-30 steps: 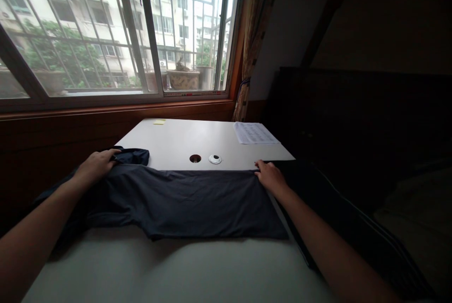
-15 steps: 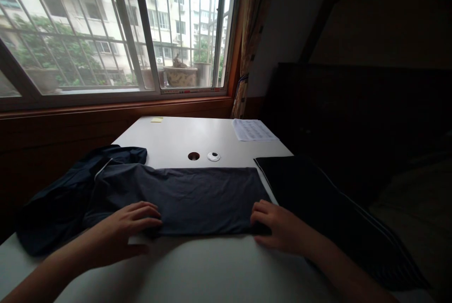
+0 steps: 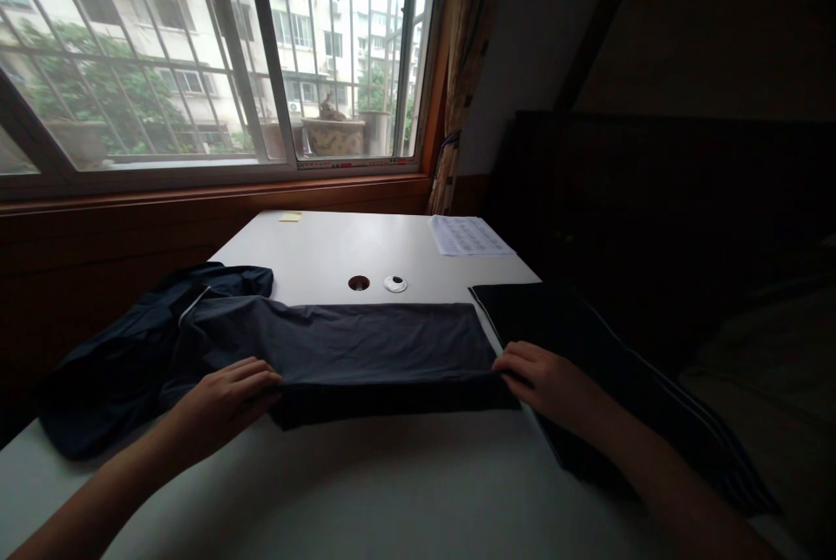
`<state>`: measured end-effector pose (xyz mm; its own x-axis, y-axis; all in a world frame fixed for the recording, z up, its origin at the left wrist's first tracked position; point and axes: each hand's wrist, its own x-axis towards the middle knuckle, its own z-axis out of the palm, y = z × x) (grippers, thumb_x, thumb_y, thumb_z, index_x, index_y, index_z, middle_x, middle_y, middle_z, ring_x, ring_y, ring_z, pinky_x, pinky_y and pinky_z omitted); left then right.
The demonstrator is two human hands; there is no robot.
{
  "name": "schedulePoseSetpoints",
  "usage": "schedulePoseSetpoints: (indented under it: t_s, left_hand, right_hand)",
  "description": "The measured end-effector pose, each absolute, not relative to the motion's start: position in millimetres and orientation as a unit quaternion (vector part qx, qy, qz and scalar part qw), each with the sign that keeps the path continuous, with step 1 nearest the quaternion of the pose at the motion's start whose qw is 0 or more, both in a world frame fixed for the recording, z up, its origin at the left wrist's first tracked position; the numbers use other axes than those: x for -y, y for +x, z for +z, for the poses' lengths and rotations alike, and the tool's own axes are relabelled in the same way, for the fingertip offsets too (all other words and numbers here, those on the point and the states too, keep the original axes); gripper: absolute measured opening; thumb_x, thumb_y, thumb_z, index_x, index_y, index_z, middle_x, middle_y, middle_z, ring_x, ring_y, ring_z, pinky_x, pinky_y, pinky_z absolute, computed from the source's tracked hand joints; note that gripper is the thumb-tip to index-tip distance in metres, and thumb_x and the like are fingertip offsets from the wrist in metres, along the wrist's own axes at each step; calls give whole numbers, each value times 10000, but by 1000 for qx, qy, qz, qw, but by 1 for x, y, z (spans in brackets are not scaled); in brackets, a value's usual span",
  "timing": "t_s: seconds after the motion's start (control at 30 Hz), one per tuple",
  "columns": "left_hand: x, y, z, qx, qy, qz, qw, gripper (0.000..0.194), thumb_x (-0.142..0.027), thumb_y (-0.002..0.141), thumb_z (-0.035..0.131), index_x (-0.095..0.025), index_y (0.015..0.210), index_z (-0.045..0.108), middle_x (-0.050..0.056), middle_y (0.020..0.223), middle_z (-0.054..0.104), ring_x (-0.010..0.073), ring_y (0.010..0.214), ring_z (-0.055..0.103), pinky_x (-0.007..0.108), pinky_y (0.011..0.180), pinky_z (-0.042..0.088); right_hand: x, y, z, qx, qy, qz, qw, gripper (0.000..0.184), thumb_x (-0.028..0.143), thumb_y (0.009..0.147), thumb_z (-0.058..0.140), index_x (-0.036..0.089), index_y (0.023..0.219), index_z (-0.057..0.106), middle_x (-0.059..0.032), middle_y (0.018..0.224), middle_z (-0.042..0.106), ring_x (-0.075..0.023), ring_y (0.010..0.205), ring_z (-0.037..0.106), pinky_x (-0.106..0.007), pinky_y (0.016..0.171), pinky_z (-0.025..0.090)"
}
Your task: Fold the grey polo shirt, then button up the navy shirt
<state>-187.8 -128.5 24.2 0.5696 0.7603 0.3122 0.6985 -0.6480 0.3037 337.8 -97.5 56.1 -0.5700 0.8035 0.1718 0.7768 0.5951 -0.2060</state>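
Note:
A dark blue garment (image 3: 385, 342) with thin white piping lies across the table, its grey-blue panel flat in the middle. My left hand (image 3: 239, 386) pinches the panel's near edge toward its left end. At the near right corner, my right hand (image 3: 539, 377) grips the same edge between thumb and fingers. Between the two hands the edge is lifted a little, and a darker strip of cloth shows below it. A bunched dark part of clothing (image 3: 124, 360) lies to the left. Another dark section with white stripes (image 3: 588, 368) spreads out under my right arm.
The white table (image 3: 366, 490) has a round cable hole (image 3: 359, 283) with its white cover (image 3: 395, 283) beside it. Printed paper sheets (image 3: 470, 236) lie at the far right corner, a yellow sticky note (image 3: 291, 217) at the far left. A barred window (image 3: 340, 64) stands behind.
Both hands have closed on the near edge of the panel and raised it slightly away from me. My right hand has shifted right and up, my left a little left.

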Motion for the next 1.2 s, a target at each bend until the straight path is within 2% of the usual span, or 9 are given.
schedulePoseSetpoints:
  t_s: [0.23,0.4,0.57,0.63,0.73,0.8,0.87,1.03,1.2]
  left_hand:
    - [127,-189,20,-390,900,182,67,202,-237,999,515,-255,1136,663,56,1001,684,174,875,661,249,760,533]
    - [122,-188,20,-360,923,133,27,249,-140,964,513,-273,1102,672,41,971,680,183,868,636,277,790,520]
    - [95,-190,49,-383,913,141,-1,218,-173,971,496,-255,1059,678,39,976,678,192,903,626,294,821,499]
    - [80,-193,64,-405,902,150,-8,202,-221,979,499,-244,1038,691,41,980,682,200,913,626,309,829,499]
    - [70,-196,80,-437,881,179,-27,217,-294,987,508,-225,1057,701,61,1019,691,235,961,610,362,861,500]
    - [74,-197,83,-435,879,193,-44,224,-297,991,512,-220,1099,694,70,1053,691,250,1002,593,387,893,495]
    - [86,-198,77,-405,892,193,-61,217,-260,994,520,-231,1138,679,59,1059,689,237,1009,586,380,913,494]
    - [121,-197,41,-328,929,154,-79,269,-143,981,520,-257,1185,652,50,1070,680,206,979,596,350,908,501]
    - [138,-192,15,-306,937,146,-85,231,-96,969,502,-237,1050,666,58,954,652,199,884,587,349,839,499]
  right_hand:
    - [97,345,41,886,-446,84,100,304,49,848,531,253,1003,694,-45,1020,643,-201,932,643,-325,826,520]
    - [83,348,42,880,-456,83,106,236,138,908,529,258,948,728,-44,986,659,-208,914,650,-336,832,521]
    - [44,341,63,853,-504,90,105,242,175,899,517,253,949,740,-37,969,703,-214,897,682,-333,837,519]
    - [29,334,77,837,-525,78,131,247,157,883,504,237,928,734,-44,954,715,-218,905,685,-331,849,515]
    - [19,325,97,807,-542,25,234,232,173,895,488,225,953,707,-63,1003,715,-236,971,672,-363,915,500]
    - [24,325,103,799,-525,2,294,214,199,907,489,236,986,684,-65,1048,705,-250,1032,653,-396,974,480]
    - [37,330,100,812,-493,14,313,190,217,910,501,249,1001,665,-59,1072,692,-252,1059,642,-410,1002,472]
    - [83,350,55,851,-460,105,232,153,170,897,520,255,956,632,-53,1093,655,-222,1033,646,-361,939,514]
    - [115,356,10,861,-476,108,144,273,50,860,476,246,950,643,-42,1073,653,-203,998,644,-347,899,526]
